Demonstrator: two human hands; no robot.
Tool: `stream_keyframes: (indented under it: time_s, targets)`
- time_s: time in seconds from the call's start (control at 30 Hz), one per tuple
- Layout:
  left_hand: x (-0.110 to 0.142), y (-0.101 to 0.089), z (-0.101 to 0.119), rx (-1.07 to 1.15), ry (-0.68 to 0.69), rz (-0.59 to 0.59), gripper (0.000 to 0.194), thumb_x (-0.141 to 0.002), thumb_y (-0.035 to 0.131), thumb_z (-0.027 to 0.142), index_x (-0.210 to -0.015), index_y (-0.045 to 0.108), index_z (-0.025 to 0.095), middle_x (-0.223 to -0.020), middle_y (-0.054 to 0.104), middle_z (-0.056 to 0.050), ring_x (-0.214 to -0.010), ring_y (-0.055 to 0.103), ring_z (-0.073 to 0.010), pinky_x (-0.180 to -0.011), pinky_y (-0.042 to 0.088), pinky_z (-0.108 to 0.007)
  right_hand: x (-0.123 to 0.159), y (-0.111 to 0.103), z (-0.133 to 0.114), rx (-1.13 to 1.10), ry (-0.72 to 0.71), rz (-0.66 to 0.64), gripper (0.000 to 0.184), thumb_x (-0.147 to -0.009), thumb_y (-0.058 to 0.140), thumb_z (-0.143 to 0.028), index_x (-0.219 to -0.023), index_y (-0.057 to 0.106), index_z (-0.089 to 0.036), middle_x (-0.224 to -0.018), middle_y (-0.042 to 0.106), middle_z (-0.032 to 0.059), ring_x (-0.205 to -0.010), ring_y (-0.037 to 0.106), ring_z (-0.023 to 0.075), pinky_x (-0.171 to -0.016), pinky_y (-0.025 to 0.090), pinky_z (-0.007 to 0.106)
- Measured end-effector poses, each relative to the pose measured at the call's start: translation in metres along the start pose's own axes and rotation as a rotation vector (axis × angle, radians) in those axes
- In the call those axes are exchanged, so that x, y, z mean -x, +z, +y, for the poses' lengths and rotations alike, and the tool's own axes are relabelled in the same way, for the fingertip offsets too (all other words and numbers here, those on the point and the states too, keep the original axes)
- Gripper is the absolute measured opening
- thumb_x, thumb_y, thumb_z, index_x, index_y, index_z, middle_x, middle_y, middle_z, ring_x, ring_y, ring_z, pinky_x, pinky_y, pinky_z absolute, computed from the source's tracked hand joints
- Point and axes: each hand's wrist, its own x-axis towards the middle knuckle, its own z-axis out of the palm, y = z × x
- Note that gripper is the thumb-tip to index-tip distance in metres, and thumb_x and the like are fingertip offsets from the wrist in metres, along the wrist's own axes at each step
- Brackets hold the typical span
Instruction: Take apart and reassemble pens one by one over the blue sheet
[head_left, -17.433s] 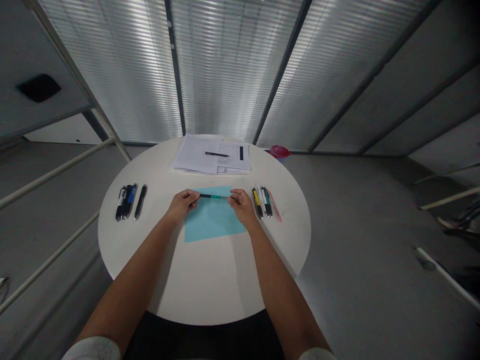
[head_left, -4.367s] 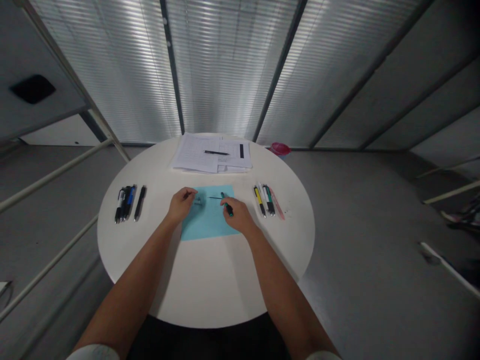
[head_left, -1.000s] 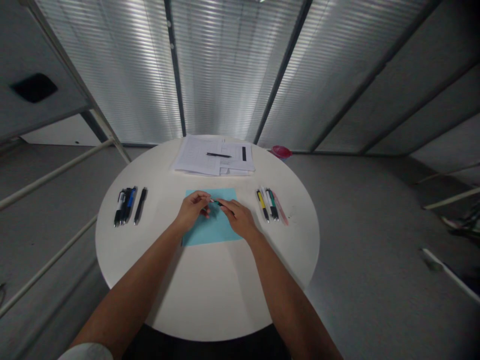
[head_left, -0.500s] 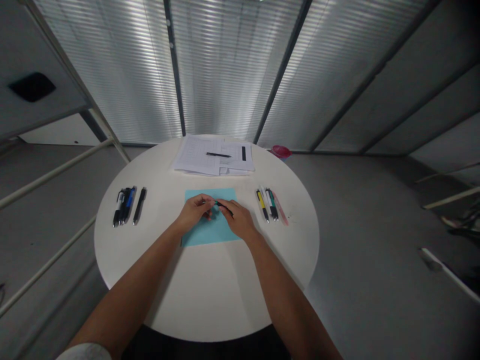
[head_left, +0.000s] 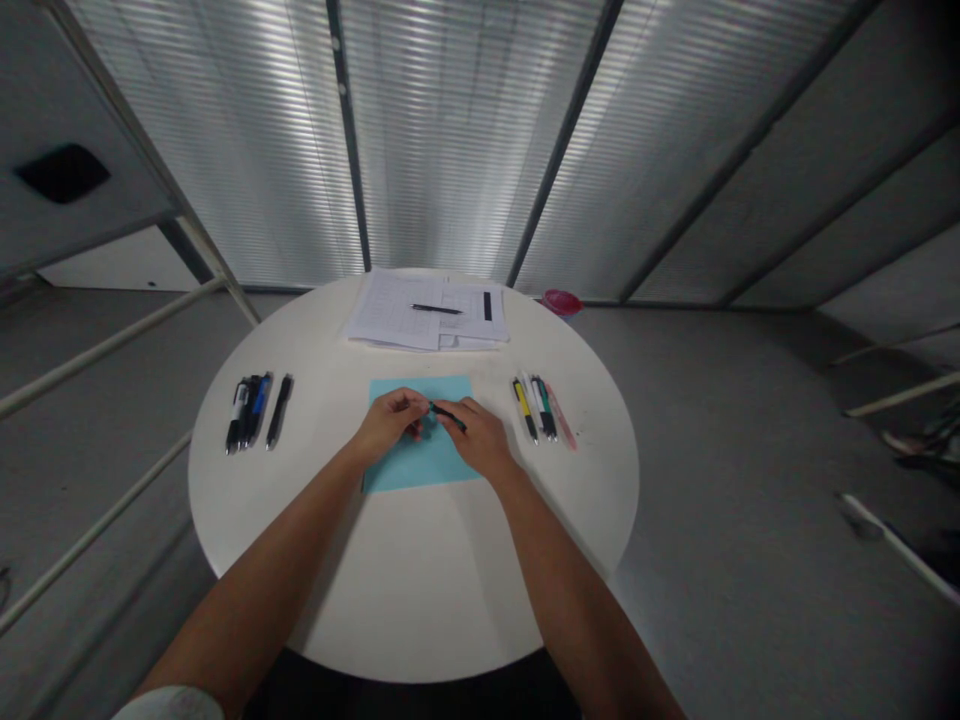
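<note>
Over a light blue sheet, both hands meet around a dark pen with a green part near its left end. My right hand is closed around the black barrel, which slants down to the right. Fingertips of my left hand pinch the pen's green end; fine detail there is too small to make out. To the right lie several pens, among them a yellow and black pen and a green pen. A single black pen and a cluster of pens lie to the left.
The round white table carries printed papers at its far side, with a dark pen on top. A pink basin is on the floor behind. Pale metal rails stand on the left.
Both hands stay in nearly the same place. The pen's black barrel shows slightly more between the right fingers.
</note>
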Motion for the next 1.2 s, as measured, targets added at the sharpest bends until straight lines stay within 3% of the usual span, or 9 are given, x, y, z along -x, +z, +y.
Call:
stream_keyframes:
  time_s: [0.3, 0.5, 0.67, 0.83, 1.0, 1.2]
  targets:
    - [0.0023, -0.0004, 0.0057, -0.050, -0.005, -0.039, 0.031, -0.074, 0.069, 0.043, -0.083, 0.063, 0.014, -0.059, 0.058, -0.001, -0.051, 0.055, -0.0124, -0.051, 0.048, -0.027, -0.0021, 0.0032, 0.0013, -0.140, -0.013, -0.056, 0.030, -0.094, 0.045, -0.037, -0.119, 0.061, -0.029, -0.105, 0.067, 0.0020, -0.095, 0.062, 0.0152, -0.086, 0.048, 0.029]
    - [0.0005, -0.0016, 0.0026, -0.009, 0.003, -0.043, 0.036, -0.075, 0.066, 0.047, -0.089, 0.066, 0.015, -0.076, 0.066, -0.006, -0.056, 0.057, -0.0127, -0.052, 0.047, -0.028, -0.0023, 0.0040, 0.0015, -0.211, -0.023, -0.035, 0.031, -0.096, 0.041, -0.034, -0.119, 0.060, -0.026, -0.110, 0.067, 0.0043, -0.101, 0.060, 0.0161, -0.089, 0.047, 0.031]
    - [-0.0002, -0.0014, 0.0009, 0.016, 0.004, -0.029, 0.032, -0.073, 0.069, 0.045, -0.083, 0.061, 0.016, -0.063, 0.058, 0.000, -0.052, 0.055, -0.0117, -0.050, 0.047, -0.026, -0.0010, 0.0028, -0.0010, -0.180, -0.046, -0.058, 0.031, -0.095, 0.043, -0.037, -0.119, 0.060, -0.027, -0.107, 0.066, 0.0044, -0.097, 0.061, 0.0159, -0.087, 0.048, 0.030]
    - [0.0004, -0.0012, 0.0013, 0.072, 0.014, -0.021, 0.031, -0.069, 0.074, 0.041, -0.083, 0.061, 0.017, -0.063, 0.058, 0.001, -0.052, 0.055, -0.0110, -0.050, 0.046, -0.025, -0.0010, 0.0024, -0.0003, -0.170, -0.021, -0.023, 0.031, -0.095, 0.042, -0.036, -0.120, 0.059, -0.028, -0.108, 0.066, 0.0043, -0.100, 0.061, 0.0161, -0.089, 0.048, 0.031]
    - [0.0010, -0.0041, 0.0023, 0.099, -0.018, -0.046, 0.034, -0.070, 0.073, 0.041, -0.090, 0.065, 0.015, -0.079, 0.065, -0.005, -0.056, 0.057, -0.0120, -0.051, 0.047, -0.027, -0.0023, 0.0018, -0.0001, -0.187, -0.010, 0.002, 0.031, -0.095, 0.042, -0.035, -0.119, 0.059, -0.027, -0.110, 0.065, 0.0046, -0.102, 0.060, 0.0165, -0.091, 0.048, 0.032]
    - [0.0013, -0.0089, 0.0008, 0.207, -0.026, -0.064, 0.030, -0.074, 0.069, 0.037, -0.097, 0.065, 0.018, -0.082, 0.064, -0.004, -0.058, 0.057, -0.0118, -0.052, 0.046, -0.027, -0.0028, 0.0023, 0.0025, -0.272, 0.069, 0.133, 0.032, -0.096, 0.038, -0.036, -0.119, 0.055, -0.024, -0.108, 0.065, 0.0060, -0.098, 0.062, 0.0173, -0.088, 0.049, 0.032]
